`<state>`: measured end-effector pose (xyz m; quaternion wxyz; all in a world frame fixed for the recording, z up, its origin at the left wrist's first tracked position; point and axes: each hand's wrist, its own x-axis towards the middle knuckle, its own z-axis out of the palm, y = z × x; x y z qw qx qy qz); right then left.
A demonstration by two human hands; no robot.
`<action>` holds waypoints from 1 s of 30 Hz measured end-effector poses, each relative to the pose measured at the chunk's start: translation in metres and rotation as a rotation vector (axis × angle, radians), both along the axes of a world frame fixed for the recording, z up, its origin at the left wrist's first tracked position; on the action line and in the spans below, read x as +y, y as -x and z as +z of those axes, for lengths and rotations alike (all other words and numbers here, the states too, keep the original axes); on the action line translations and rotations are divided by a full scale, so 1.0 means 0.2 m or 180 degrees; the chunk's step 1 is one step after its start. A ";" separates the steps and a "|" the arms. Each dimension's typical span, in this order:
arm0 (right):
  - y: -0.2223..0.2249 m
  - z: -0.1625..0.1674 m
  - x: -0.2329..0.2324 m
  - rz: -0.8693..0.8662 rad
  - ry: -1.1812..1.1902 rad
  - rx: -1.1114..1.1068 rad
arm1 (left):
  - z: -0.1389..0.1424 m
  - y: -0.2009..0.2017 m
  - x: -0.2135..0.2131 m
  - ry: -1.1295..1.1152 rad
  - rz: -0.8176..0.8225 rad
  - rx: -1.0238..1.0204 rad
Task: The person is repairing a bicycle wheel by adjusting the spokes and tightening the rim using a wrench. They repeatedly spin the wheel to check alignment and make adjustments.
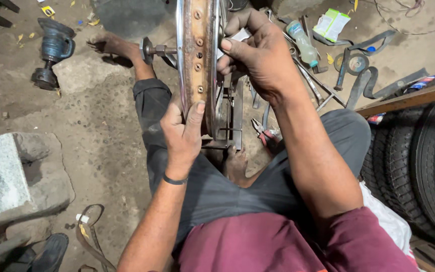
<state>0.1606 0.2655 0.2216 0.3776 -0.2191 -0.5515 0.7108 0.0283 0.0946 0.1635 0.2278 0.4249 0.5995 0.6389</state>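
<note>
The rusty wheel rim (197,60) stands upright on a metal stand (230,118) between the seated person's legs. The left hand (182,133) clasps its near edge; the right hand (258,53) curls over the top. Steadying with both palms should keep the axle (154,50) level.

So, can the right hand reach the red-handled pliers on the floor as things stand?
Probably yes. The pliers lie on the ground just below the right hand, beside the metal stand, with nothing covering them. But that hand would first have to let go of the rusty wheel rim.
</note>
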 end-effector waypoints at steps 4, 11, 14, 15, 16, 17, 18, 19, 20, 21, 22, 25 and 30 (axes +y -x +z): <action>0.01 -0.01 0.04 0.0084 -0.0454 0.0012 | -0.03 0.00 0.01 0.0010 0.0166 0.0143; 0.00 0.01 -0.01 -0.0393 -0.0653 -0.0225 | -0.02 0.02 0.02 -0.0145 0.0135 0.0035; -0.08 -0.08 -0.16 -0.0149 -0.0781 0.0507 | 0.01 0.05 0.06 -0.0056 0.0158 -0.0185; -0.07 -0.13 -0.20 -0.0245 -0.0797 0.0410 | 0.02 0.05 0.07 0.0043 0.0186 -0.0172; -0.04 -0.17 -0.24 -0.0358 -0.0773 0.0298 | 0.03 0.06 0.07 0.0187 0.0200 -0.0169; -0.02 -0.20 -0.26 -0.0466 -0.1182 0.0019 | 0.05 0.06 0.07 0.0337 0.0213 -0.0154; 0.01 -0.22 -0.27 -0.0567 -0.1589 -0.0242 | 0.06 0.06 0.07 0.0564 0.0269 -0.0268; 0.02 -0.22 -0.28 -0.0668 -0.2000 -0.0489 | 0.07 0.06 0.07 0.0781 0.0331 -0.0368; 0.04 -0.23 -0.28 -0.0707 -0.2024 -0.0548 | 0.08 0.06 0.07 0.0977 0.0409 -0.0463; 0.04 -0.22 -0.28 -0.0744 -0.2063 -0.0604 | 0.09 0.07 0.06 0.0598 0.0329 -0.0351; 0.03 -0.21 -0.27 -0.0780 -0.2105 -0.0661 | 0.11 0.06 0.06 0.0216 0.0250 -0.0238; 0.01 -0.17 -0.28 -0.0680 -0.0712 0.0334 | 0.15 0.07 0.06 -0.0229 0.0154 -0.0028; 0.03 -0.11 -0.26 -0.0777 -0.1799 -0.0283 | 0.18 0.07 0.05 -0.0066 0.0094 -0.0117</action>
